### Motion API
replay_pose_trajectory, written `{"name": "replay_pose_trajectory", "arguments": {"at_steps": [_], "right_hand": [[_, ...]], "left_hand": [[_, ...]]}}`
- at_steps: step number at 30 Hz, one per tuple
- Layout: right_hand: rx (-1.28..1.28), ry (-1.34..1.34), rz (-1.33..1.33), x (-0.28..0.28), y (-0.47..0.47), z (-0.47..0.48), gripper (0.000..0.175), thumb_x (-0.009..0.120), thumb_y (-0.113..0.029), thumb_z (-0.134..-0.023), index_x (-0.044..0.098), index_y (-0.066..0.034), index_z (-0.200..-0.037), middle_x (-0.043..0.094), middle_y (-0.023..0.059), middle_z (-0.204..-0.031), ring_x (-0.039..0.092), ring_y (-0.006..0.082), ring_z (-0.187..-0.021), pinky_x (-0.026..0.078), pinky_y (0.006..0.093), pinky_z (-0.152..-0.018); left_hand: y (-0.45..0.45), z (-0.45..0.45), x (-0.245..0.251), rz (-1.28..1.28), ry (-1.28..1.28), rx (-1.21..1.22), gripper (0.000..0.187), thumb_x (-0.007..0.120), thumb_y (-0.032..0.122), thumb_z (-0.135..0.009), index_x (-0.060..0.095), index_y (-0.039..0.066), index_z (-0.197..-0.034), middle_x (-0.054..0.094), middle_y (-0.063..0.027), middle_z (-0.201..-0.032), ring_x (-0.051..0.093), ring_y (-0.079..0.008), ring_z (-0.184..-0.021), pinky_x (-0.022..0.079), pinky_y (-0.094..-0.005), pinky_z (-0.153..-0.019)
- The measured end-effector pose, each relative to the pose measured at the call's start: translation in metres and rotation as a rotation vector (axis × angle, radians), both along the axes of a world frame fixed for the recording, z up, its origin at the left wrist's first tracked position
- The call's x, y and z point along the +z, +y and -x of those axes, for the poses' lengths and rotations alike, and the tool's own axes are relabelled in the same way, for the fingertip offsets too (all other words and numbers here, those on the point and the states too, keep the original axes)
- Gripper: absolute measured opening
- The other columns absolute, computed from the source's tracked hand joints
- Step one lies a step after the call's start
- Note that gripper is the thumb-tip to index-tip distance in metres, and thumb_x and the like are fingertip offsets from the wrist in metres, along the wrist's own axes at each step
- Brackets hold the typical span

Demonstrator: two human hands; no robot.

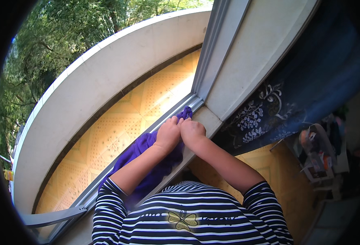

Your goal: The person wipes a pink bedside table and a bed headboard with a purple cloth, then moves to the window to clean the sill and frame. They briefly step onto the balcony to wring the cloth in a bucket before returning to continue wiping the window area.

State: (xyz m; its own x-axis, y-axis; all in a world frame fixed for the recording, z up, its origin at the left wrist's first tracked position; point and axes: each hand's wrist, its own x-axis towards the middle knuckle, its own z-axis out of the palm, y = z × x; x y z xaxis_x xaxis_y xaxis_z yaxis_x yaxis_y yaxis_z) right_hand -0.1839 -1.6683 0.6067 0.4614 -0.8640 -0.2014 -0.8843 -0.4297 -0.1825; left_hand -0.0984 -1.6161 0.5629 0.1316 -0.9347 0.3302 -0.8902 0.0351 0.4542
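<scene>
A purple cloth (143, 153) lies along the metal window track (195, 99) and the sill (209, 119) beside it. Close together near the track's far corner, my left hand (169, 131) and my right hand (193, 131) both grip the cloth, and a bunched end of it sticks out past the fingers. The rest of the cloth spreads under my left forearm towards my body. My fingertips are partly hidden by the backs of the hands.
A window frame (218, 46) rises beyond my hands. Outside are a tiled balcony floor (121, 122), a curved white parapet (106, 67) and trees. A dark blue patterned curtain (278, 107) hangs at the right, near a cluttered white stand (319, 174). A grey metal bar (54, 216) crosses at lower left.
</scene>
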Motion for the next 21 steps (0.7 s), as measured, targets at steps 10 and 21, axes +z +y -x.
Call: {"name": "replay_pose_trajectory", "arguments": {"at_steps": [10, 21], "right_hand": [[0.023, 0.142, 0.018, 0.005, -0.080, -0.006, 0.021, 0.050, -0.013, -0.086, 0.069, -0.0071, -0.094, 0.066, 0.0164, -0.102, 0.064, 0.0292, -0.095, 0.053, 0.0388, -0.077], [0.237, 0.210, -0.040, 0.025, -0.008, -0.016, 0.023, 0.049, -0.012, -0.085, 0.069, -0.0043, -0.093, 0.066, 0.0174, -0.100, 0.064, 0.0309, -0.095, 0.052, 0.0392, -0.079]], "left_hand": [[-0.092, -0.002, -0.013, -0.170, 0.240, 0.027, 0.032, 0.054, 0.030, -0.081, 0.057, 0.000, -0.089, 0.062, -0.0226, -0.089, 0.058, -0.0399, -0.088, 0.047, -0.0441, -0.075], [0.003, -0.027, 0.016, -0.273, 0.014, -0.094, 0.017, 0.052, 0.013, -0.078, 0.060, 0.003, -0.090, 0.063, -0.0200, -0.088, 0.061, -0.0373, -0.083, 0.049, -0.0421, -0.070]]}}
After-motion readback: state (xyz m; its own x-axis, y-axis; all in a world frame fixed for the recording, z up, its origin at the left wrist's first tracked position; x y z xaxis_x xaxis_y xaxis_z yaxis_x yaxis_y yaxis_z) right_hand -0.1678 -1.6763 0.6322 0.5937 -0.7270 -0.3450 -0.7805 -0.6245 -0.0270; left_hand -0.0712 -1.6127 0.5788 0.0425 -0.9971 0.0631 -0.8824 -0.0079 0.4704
